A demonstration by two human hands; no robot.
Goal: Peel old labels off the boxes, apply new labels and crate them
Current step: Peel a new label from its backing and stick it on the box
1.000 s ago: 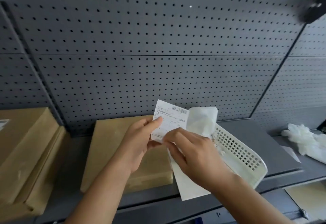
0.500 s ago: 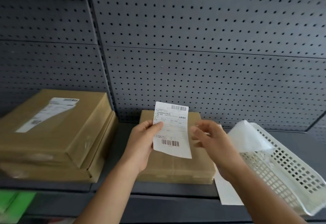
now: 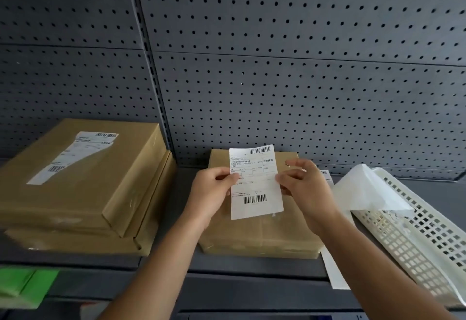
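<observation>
A white shipping label with two barcodes is held upright above a flat brown cardboard box on the grey shelf. My left hand pinches the label's left edge. On the right edge, my right hand pinches it between thumb and fingers. The box under the label shows no label on the part I can see. Two stacked brown boxes sit at the left, and the top one carries a white label.
A white perforated plastic basket lies at the right, with a loose sheet of white backing paper draped on it. Another white sheet sticks out beside the box. A dark pegboard wall stands behind. Something green shows at the bottom left.
The backing paper has come off the label and now lies on the basket. My right hand has returned to pinch the label's right edge. The view has shifted left.
</observation>
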